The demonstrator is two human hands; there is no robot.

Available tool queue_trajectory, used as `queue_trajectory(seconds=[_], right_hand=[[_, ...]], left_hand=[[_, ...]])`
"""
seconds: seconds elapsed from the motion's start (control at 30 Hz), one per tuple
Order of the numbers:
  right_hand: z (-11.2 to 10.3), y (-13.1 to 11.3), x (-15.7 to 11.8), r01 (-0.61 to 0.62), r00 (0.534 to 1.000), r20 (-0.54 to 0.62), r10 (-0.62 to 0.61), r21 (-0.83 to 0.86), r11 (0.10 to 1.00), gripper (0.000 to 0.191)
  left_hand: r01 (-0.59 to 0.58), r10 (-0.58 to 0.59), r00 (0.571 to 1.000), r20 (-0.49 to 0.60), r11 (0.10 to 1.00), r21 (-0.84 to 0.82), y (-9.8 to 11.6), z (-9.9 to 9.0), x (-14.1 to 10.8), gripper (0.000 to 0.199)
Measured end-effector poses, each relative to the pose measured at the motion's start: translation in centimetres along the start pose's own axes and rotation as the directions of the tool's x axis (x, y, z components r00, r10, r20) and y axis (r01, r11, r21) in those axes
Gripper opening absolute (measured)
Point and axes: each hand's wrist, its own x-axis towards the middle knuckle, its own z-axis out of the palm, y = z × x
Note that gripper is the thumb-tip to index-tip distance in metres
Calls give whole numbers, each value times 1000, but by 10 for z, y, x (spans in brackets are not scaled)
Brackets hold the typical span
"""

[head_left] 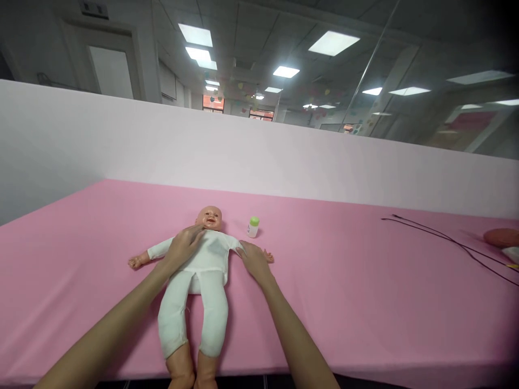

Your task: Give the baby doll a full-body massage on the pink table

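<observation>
A baby doll [203, 281] in white clothes lies on its back on the pink table [344, 281], head away from me, bare feet at the near edge. My left hand [184, 246] rests flat on the doll's chest near its neck, fingers spread. Over the doll's outstretched arm and sleeve lies my right hand [253, 259], fingers extended, gripping nothing that I can see. A small white bottle with a green cap [253, 226] stands upright just beyond my right hand, next to the doll's head.
A thin black cable [446, 240] runs across the table at the far right toward a reddish-brown rounded object [501, 236] at the edge of view. A low white partition wall [259, 151] backs the table.
</observation>
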Motion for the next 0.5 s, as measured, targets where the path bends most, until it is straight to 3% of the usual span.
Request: queue_trajectory(seconds=[0.1, 0.2, 0.33, 0.4, 0.5], right_hand=[[1, -1, -7, 14, 1000, -2, -15, -193, 981, 31], [-14, 10, -12, -89, 996, -48, 79, -302, 949, 34], [-41, 32, -21, -354, 935, -116, 336, -382, 854, 53], [-49, 42, -25, -389, 919, -88, 383, -348, 853, 52], [-55, 50, -28, -367, 930, -100, 353, -231, 901, 41]], left_hand=[[68, -83, 995, 62, 975, 212, -28, -10, -20, 57], [146, -199, 974, 105, 913, 380, -57, -31, -39, 47], [274, -338, 935, 108, 880, 388, -94, -69, -58, 40], [289, -362, 924, 123, 871, 396, -109, -87, -62, 33], [326, -391, 904, 172, 892, 313, -121, -106, -61, 32]])
